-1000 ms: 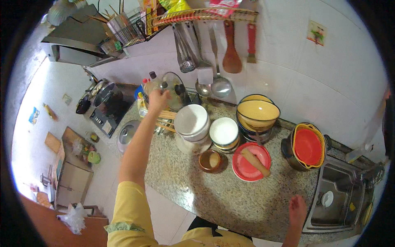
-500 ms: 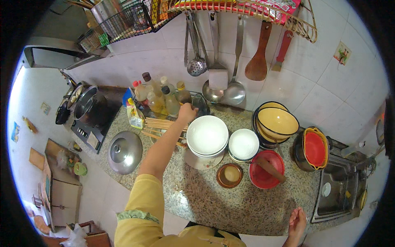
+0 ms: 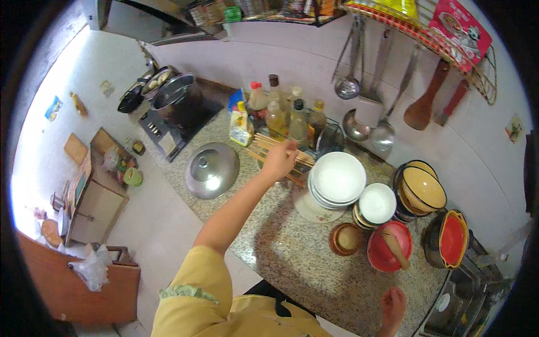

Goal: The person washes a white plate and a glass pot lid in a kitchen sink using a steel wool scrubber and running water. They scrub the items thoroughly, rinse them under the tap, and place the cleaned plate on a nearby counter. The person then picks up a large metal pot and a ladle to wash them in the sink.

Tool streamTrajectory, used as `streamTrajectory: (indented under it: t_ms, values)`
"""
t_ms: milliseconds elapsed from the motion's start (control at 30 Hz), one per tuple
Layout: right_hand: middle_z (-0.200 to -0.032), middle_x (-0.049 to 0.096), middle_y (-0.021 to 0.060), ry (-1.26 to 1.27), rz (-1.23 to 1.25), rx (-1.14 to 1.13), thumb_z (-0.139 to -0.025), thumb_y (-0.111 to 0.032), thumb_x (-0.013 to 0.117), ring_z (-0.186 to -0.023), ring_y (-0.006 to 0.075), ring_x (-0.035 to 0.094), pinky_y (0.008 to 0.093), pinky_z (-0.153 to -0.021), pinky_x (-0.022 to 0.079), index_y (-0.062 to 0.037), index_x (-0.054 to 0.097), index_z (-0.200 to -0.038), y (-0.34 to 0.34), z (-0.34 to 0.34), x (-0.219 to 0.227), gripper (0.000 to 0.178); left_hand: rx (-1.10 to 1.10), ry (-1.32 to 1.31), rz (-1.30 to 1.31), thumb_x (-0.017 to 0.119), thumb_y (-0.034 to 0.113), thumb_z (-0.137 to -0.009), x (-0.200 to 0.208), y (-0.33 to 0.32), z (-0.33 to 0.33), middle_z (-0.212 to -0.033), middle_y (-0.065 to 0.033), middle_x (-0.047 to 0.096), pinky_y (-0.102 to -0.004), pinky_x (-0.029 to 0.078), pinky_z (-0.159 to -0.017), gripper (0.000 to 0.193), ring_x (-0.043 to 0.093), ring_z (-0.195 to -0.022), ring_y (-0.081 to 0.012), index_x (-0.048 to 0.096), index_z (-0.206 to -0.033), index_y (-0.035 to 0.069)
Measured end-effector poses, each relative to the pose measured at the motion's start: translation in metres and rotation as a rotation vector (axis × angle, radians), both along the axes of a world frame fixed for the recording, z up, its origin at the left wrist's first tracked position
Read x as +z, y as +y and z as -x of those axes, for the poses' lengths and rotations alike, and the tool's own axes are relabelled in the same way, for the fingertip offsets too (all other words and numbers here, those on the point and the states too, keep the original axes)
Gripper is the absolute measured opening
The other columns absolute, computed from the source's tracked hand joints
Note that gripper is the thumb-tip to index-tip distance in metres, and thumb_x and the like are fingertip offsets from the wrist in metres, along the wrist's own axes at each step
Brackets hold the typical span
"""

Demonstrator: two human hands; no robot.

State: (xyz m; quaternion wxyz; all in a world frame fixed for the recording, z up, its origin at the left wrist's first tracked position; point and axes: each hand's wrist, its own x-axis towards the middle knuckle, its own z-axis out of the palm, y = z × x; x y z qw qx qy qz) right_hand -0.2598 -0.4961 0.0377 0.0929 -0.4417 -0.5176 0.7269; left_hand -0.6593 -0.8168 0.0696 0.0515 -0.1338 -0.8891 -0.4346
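Note:
My left hand point(image 3: 282, 160) is over a bundle of wooden chopsticks point(image 3: 264, 145) that lies on the counter. Its fingers are curled closed, and what they hold, if anything, is hidden. Just right of it stands a stack of white bowls point(image 3: 338, 175). Behind the fingers are several bottles point(image 3: 299, 121) of sauce and oil and a dark glass container point(image 3: 330, 139). My right hand point(image 3: 394, 308) hangs by the counter's front edge, loosely curled and slightly blurred, with nothing seen in it. Nearest to it is a red basket point(image 3: 375, 255) with a wooden-handled tool point(image 3: 396, 250) across it.
A pot lid point(image 3: 212, 170) lies left of the chopsticks, with a stove and black pot point(image 3: 175, 94) beyond. Smaller white bowls point(image 3: 377, 203), a brown bowl point(image 3: 335, 247) and yellow bowls point(image 3: 424, 189) stand rightward. The sink point(image 3: 457, 300) is far right. Ladles and spatulas point(image 3: 426, 104) hang on the wall.
My view has turned left, shifting the scene rightward. My left hand has moved from beside the dark glass container to over the chopsticks. My right hand's fingers have curled more.

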Motion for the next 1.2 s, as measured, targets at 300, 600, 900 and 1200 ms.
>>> streamTrajectory:
  t_ms: [300, 600, 900, 1200]
  values:
    - [-0.075, 0.062, 0.0082, 0.113, -0.544, 0.981, -0.080, -0.023, 0.056, -0.068, 0.0150, 0.058, 0.0280, -0.065, 0.046, -0.0014, 0.058, -0.094, -0.157, 0.150, -0.008, 0.026, 0.503, -0.212, -0.170, 0.055, 0.007, -0.078, -0.041, -0.270, -0.170, -0.081, -0.0099, 0.061, -0.0279, 0.049, -0.056, 0.020, 0.060, -0.068, -0.0192, 0.058, -0.096, 0.001]
    - [-0.096, 0.057, 0.0145, 0.253, -0.680, 1.199, -0.073, -0.016, 0.061, -0.089, 0.0244, 0.056, 0.0330, -0.079, 0.044, -0.0049, 0.054, -0.103, -0.434, 0.320, -0.007, 0.033, 0.601, -0.238, -0.076, 0.052, 0.005, -0.081, -0.054, -0.449, -0.250, -0.084, -0.0100, 0.060, -0.0257, 0.049, -0.058, 0.016, 0.060, -0.070, -0.0156, 0.058, -0.095, 0.001]
    - [-0.092, 0.053, 0.0135, 0.232, -1.123, 1.011, -0.062, -0.015, 0.069, -0.087, 0.0293, 0.053, 0.0381, -0.075, 0.043, -0.0082, 0.049, -0.108, -0.527, 0.430, -0.054, 0.050, 0.559, -0.285, -0.439, 0.049, 0.007, -0.083, -0.036, -0.578, -0.156, -0.088, -0.0088, 0.061, -0.0256, 0.050, -0.061, 0.016, 0.060, -0.072, -0.0151, 0.058, -0.094, -0.002]
    - [-0.088, 0.059, 0.0145, 0.148, -1.145, 0.848, -0.061, -0.022, 0.069, -0.082, 0.0295, 0.057, 0.0355, -0.071, 0.045, -0.0046, 0.058, -0.087, -0.549, 0.435, -0.040, 0.033, 0.239, -0.393, -0.479, 0.048, 0.010, -0.086, -0.044, -0.622, -0.015, -0.087, -0.0069, 0.060, -0.0261, 0.048, -0.064, 0.016, 0.058, -0.073, -0.0140, 0.057, -0.095, -0.001]
